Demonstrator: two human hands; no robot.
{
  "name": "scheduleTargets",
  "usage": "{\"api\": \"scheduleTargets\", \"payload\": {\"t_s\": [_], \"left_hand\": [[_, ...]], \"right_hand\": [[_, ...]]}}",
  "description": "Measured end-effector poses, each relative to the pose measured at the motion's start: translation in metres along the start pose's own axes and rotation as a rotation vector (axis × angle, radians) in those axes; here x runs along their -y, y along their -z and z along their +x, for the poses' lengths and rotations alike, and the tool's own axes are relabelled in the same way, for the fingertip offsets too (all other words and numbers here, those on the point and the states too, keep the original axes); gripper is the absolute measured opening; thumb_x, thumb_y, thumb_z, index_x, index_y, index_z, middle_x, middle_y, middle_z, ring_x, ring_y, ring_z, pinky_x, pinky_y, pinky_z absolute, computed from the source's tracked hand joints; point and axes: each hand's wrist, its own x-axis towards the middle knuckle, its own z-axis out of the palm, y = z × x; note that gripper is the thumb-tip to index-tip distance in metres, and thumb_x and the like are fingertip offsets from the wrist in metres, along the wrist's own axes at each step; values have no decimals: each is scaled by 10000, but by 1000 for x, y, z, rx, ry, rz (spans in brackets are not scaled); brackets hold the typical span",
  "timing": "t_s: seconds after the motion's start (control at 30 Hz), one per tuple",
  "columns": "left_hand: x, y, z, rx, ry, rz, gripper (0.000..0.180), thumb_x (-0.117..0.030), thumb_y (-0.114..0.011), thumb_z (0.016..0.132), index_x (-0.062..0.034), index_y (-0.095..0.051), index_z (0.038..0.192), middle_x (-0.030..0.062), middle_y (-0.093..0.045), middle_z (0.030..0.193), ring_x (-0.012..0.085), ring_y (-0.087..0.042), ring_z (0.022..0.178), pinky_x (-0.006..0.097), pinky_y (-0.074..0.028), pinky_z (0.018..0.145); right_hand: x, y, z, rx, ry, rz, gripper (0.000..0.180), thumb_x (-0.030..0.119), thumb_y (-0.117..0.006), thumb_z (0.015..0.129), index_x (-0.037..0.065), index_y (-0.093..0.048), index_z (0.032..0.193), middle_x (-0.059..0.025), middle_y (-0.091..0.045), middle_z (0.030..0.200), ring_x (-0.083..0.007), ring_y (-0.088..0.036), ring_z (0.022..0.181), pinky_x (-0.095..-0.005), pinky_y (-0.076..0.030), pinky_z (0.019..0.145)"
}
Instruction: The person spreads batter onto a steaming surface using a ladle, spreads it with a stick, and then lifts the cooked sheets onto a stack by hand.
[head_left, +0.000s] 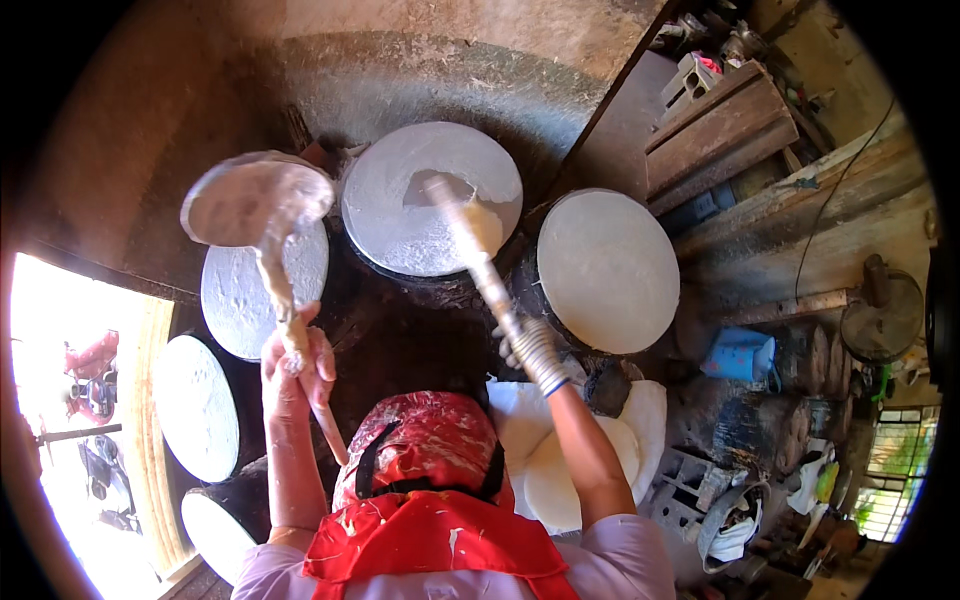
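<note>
The dark stove surround (400, 340) is taking up the middle of the view, and five round white steaming surfaces are sitting in an arc across it. The largest in view, the right-hand disc (610, 270), is lying fully covered in white. The centre disc (400, 215) is only partly coated, with a grey patch showing near its middle. To the left a round lid (255, 200) with a batter-smeared underside is being held up, tilted, above the left disc (255, 295), which is lying uncovered beneath it. Two more discs (195, 405) are sitting lower left. The left hand (295, 365) is gripping the lid's long handle, fingers closed around it. The right hand (535, 345) is clamped on the stem of a long ladle (470, 235), whose far end is resting on the centre disc. A red batter-spattered apron (430, 500) is filling the lower edge.
</note>
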Motion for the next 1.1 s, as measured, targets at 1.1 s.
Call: {"api": "scheduleTargets", "payload": {"t_s": [1.1], "left_hand": [[27,24,11,37,235,-135,504,-294,-560,887,35,-417,1242,37,-479,612,45,-327,334,160,-278,299]], "right_hand": [[-46,26,-4,-195,-86,-121,572,566,-497,848,10,-608,767,-76,-541,474,-139,-444,310,-263,-327,310]]}}
